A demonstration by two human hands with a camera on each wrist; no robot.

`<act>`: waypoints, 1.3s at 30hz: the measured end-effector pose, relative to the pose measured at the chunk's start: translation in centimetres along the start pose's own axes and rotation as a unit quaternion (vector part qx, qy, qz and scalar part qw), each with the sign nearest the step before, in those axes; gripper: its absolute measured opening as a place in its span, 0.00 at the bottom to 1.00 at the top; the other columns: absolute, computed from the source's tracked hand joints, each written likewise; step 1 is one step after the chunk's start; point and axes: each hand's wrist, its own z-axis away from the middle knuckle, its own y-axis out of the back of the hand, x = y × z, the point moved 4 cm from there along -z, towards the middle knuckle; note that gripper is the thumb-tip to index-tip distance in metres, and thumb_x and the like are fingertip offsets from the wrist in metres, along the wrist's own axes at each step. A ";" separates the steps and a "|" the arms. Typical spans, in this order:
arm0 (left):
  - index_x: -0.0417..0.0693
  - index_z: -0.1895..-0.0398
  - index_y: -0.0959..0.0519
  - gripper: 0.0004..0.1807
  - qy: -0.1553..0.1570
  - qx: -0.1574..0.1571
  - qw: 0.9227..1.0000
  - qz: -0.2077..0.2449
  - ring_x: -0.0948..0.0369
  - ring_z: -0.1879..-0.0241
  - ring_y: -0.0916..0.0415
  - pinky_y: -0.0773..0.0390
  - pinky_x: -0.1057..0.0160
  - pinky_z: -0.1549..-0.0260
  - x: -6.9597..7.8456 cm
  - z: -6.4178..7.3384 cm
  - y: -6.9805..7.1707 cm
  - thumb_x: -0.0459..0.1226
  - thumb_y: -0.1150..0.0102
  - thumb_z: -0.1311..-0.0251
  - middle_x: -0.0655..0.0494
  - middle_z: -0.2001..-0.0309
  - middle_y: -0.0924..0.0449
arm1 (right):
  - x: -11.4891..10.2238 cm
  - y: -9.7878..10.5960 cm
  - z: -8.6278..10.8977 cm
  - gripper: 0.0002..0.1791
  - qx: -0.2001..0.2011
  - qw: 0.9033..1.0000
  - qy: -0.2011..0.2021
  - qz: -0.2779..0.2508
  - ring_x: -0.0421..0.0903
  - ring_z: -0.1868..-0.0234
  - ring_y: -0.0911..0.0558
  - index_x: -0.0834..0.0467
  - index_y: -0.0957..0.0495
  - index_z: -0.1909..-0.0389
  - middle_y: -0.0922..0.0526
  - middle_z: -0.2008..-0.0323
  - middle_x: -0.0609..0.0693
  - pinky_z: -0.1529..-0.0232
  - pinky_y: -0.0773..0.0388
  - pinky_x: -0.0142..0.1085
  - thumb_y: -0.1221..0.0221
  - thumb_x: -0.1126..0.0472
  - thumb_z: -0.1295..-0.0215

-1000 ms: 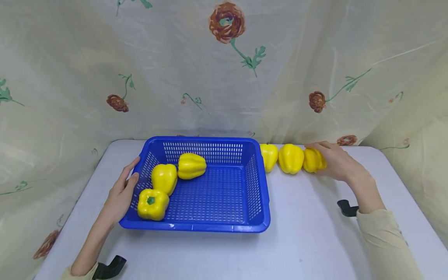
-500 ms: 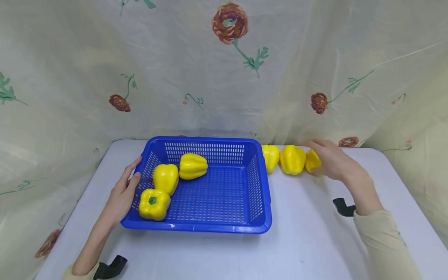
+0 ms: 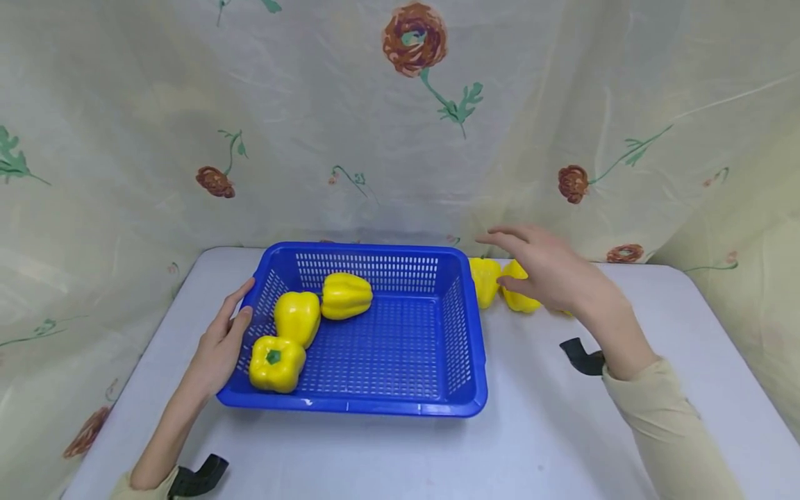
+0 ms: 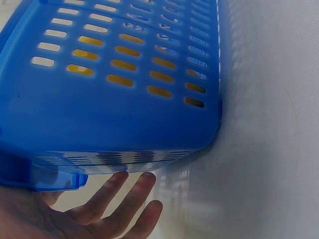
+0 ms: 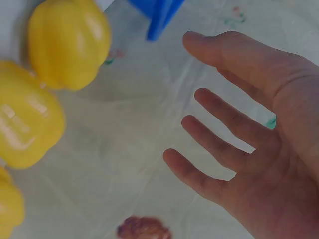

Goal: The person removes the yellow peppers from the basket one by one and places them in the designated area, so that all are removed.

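My left hand (image 3: 215, 351) rests against the left side of a blue plastic basket (image 3: 350, 407), thumb at the rim. In the left wrist view its fingers (image 4: 134, 196) are extended and spread beside the basket's slotted wall. Inside the basket, toward the left, are three yellow bell peppers: one at the back (image 3: 346, 296), one in the middle (image 3: 296, 318) and one showing its green stem (image 3: 277, 364). My right hand (image 3: 556, 271) hovers, holding nothing, over a row of yellow bell peppers (image 3: 485, 281) right of the basket; it partly hides two of them. In the right wrist view its fingers (image 5: 219, 144) are spread.
The basket stands on a white table (image 3: 537, 430). Directly behind the table hangs a pale curtain (image 3: 312, 125) with brown flowers and green stems; it also encloses both sides. The row of peppers sits near the table's back edge.
My right hand has left the rightmost pepper in the row and moved left and up, its fingers opening out. The left hand and the basket stay in place.
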 end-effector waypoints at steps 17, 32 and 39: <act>0.69 0.10 0.54 0.32 -0.004 0.001 1.000 0.002 0.30 0.24 0.34 0.39 0.18 0.28 0.2 -0.2 -0.1 0.53 0.70 0.12 0.36 0.14 0.47 | -10.9 -1.7 -7.5 0.32 -0.032 0.982 0.184 0.030 0.57 0.23 0.27 0.44 0.26 0.24 0.24 0.25 0.52 0.23 0.27 0.61 0.31 0.54 0.26; 0.69 0.10 0.54 0.32 0.000 0.001 1.000 -0.002 0.31 0.23 0.34 0.39 0.18 0.27 0.2 -0.3 0.1 0.54 0.70 0.12 0.36 0.14 0.46 | -16.0 -7.8 -12.1 0.40 -0.109 0.952 0.243 0.149 0.56 0.18 0.31 0.39 0.30 0.21 0.30 0.20 0.48 0.21 0.29 0.63 0.43 0.77 0.25; 0.68 0.10 0.54 0.32 -0.004 0.002 1.000 0.003 0.32 0.24 0.34 0.39 0.19 0.27 0.1 -0.1 0.2 0.53 0.70 0.12 0.36 0.14 0.46 | -16.6 -9.7 -13.4 0.45 -0.114 0.948 0.253 0.159 0.56 0.21 0.28 0.35 0.32 0.20 0.29 0.20 0.47 0.23 0.27 0.62 0.41 0.79 0.27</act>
